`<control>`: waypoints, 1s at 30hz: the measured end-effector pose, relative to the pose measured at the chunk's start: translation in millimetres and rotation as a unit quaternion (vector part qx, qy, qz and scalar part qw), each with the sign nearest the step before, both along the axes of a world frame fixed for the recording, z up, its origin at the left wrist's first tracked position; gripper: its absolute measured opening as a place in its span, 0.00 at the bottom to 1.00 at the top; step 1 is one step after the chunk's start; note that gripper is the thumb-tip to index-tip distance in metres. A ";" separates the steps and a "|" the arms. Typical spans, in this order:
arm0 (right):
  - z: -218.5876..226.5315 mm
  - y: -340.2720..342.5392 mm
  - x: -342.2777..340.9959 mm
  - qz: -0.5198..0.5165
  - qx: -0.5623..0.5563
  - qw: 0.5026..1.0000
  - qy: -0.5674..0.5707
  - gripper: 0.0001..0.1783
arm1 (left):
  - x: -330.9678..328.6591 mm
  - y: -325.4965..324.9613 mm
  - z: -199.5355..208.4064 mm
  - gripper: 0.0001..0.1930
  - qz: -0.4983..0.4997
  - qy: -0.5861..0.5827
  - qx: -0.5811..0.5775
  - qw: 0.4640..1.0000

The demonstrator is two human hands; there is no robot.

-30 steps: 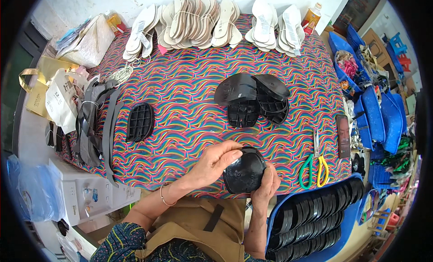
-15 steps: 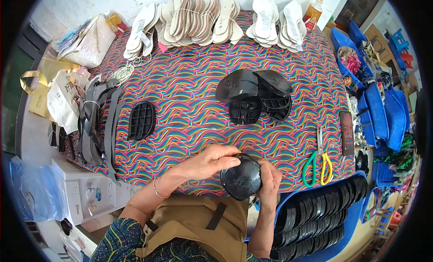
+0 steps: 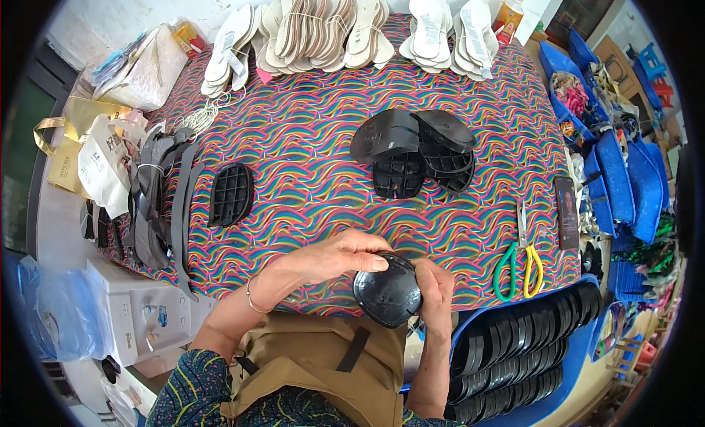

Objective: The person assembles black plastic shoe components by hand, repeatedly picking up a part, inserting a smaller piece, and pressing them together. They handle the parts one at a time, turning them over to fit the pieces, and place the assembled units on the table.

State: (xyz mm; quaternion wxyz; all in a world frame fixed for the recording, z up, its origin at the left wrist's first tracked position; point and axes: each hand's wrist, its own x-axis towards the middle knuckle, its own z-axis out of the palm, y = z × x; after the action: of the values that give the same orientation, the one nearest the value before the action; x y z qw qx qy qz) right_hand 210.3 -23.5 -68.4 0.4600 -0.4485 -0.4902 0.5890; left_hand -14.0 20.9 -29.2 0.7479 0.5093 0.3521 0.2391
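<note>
Just above the table's near edge I hold a glossy black shoe sole piece (image 3: 383, 293), its smooth rounded face toward me. My left hand (image 3: 341, 257) is closed on its upper left, the thumb pressed along the top rim. My right hand (image 3: 435, 291) is closed around its right side, the fingers mostly hidden behind it. Farther off lies a small pile of black sole pieces (image 3: 396, 137), some with gridded undersides showing. To the left, a single gridded sole piece (image 3: 230, 196) lies flat on the patterned tablecloth (image 3: 301, 185).
Scissors (image 3: 523, 254) with green and yellow handles and a phone (image 3: 565, 212) lie at right. Black pieces fill a blue bin (image 3: 580, 346) beside me. Bundled insoles (image 3: 301, 30) line the back. Grey strips (image 3: 154, 199) and bags (image 3: 103, 163) sit at left.
The sole piece has shifted slightly left and tilted a little in my hands. My right hand has moved slightly left with it; both hands keep their hold.
</note>
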 end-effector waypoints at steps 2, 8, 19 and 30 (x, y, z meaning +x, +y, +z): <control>1.4 0.8 0.2 0.003 0.002 1.000 -0.002 0.14 | 2.5 0.3 3.3 0.15 0.016 -0.005 -0.021 1.000; 4.0 0.9 -3.1 0.016 0.023 0.998 -0.052 0.11 | 9.1 2.5 6.8 0.14 0.013 0.099 0.064 0.993; 0.4 0.2 0.3 0.005 -0.018 1.000 -0.007 0.22 | 14.6 -6.8 -5.3 0.21 0.067 -0.035 -0.077 0.994; 2.8 5.9 -28.2 -0.165 -0.137 0.958 0.192 0.37 | 41.1 -27.9 -5.2 0.27 0.190 -0.322 -0.150 0.915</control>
State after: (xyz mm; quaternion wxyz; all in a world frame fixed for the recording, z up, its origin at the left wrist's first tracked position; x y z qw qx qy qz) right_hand 182.1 -17.7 -65.6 0.5699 -0.4607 -0.2266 0.6416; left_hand 27.1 -6.9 -34.4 0.8287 0.2101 0.2143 0.4724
